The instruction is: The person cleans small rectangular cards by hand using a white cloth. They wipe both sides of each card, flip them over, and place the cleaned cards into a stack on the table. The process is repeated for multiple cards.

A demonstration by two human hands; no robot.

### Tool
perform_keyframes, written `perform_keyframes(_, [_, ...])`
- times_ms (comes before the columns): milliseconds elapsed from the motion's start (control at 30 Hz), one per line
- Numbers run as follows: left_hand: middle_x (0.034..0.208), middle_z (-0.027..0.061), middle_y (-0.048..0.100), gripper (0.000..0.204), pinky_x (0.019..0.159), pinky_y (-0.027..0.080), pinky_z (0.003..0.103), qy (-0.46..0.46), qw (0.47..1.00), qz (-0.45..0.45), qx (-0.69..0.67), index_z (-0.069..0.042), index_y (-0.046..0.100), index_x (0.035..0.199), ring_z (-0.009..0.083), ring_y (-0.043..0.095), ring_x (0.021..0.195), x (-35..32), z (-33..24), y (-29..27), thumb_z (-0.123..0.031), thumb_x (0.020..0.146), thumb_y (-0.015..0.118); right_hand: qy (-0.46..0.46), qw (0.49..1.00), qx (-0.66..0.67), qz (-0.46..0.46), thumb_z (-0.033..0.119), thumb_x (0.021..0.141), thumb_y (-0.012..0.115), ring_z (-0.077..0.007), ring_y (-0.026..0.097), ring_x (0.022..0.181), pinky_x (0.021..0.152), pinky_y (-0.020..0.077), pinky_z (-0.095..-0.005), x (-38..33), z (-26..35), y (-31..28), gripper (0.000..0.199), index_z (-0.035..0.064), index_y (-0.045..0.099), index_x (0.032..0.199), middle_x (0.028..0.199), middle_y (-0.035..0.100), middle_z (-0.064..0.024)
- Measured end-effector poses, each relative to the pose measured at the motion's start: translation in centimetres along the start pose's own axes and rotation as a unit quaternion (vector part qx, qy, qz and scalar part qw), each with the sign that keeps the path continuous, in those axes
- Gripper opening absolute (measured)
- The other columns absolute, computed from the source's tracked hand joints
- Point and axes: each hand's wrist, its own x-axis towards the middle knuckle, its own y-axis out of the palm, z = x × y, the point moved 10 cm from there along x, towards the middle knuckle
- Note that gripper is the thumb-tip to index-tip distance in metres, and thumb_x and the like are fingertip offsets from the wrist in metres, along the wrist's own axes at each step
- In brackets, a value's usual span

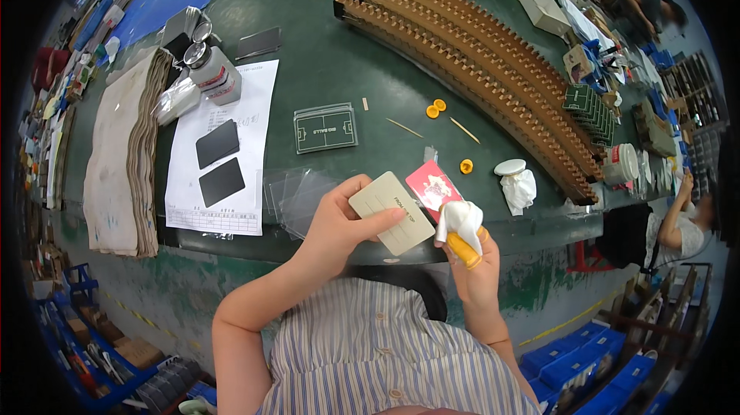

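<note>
A cream card (388,196) with dark print sits in the left hand (338,218), pinched under the thumb above the near edge of the tabletop (312,68). Just beside its right edge is a pink card (432,184) with a pale design, held in the right hand (470,253) — which also grips a white cloth (461,217) and wears yellow finger covers (463,248). Whether the cards touch cannot be told. Beyond them lie clear sleeves (297,198) and a green stack (325,128) with a pitch design. Farther left, two black cards rest on a printed sheet (258,118), near a metal-topped bottle (216,80); to the right, long slotted wooden racks (478,68) curve across the view.
</note>
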Motion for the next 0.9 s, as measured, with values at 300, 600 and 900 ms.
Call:
perform_keyframes(300, [0.087, 0.0020, 0.060, 0.024, 0.066, 0.049, 0.024, -0.019, 0.998, -0.035, -0.040, -0.009, 0.048, 0.084, 0.0090, 0.060, 0.079, 0.1, 1.4, 0.1, -0.009, 0.077, 0.072, -0.037, 0.998, -0.016, -0.040, 0.007, 0.083, 0.065, -0.0147, 0.055, 0.097, 0.086, 0.0432, -0.0283, 0.4, 0.0, -0.1, 0.047, 0.0019, 0.046, 0.126, 0.108, 0.057, -0.0065])
perform_keyframes(600, [0.090, 0.0022, 0.060, 0.027, 0.075, 0.048, 0.023, 0.007, 0.999, -0.003, 0.038, -0.007, 0.051, 0.098, 0.0082, 0.059, 0.081, 0.0, 0.9, 0.9, -0.004, 0.078, 0.069, -0.066, 0.983, -0.152, -0.074, 0.001, 0.074, 0.073, -0.0126, 0.052, 0.105, 0.089, 0.0438, -0.0285, 1.4, 1.1, 0.6, 0.060, 0.0017, 0.043, 0.127, 0.116, 0.053, -0.0051])
perform_keyframes(900, [0.088, 0.0006, 0.060, 0.022, 0.074, 0.047, 0.021, -0.073, 0.995, 0.043, 0.046, -0.005, 0.054, 0.095, 0.0069, 0.059, 0.081, 0.0, 2.7, 1.2, -0.004, 0.078, 0.069, -0.113, 0.974, -0.186, -0.061, 0.004, 0.074, 0.074, -0.0154, 0.055, 0.104, 0.090, 0.0435, -0.0304, 1.5, 2.4, 0.1, 0.063, 0.0015, 0.041, 0.128, 0.115, 0.054, -0.0065])
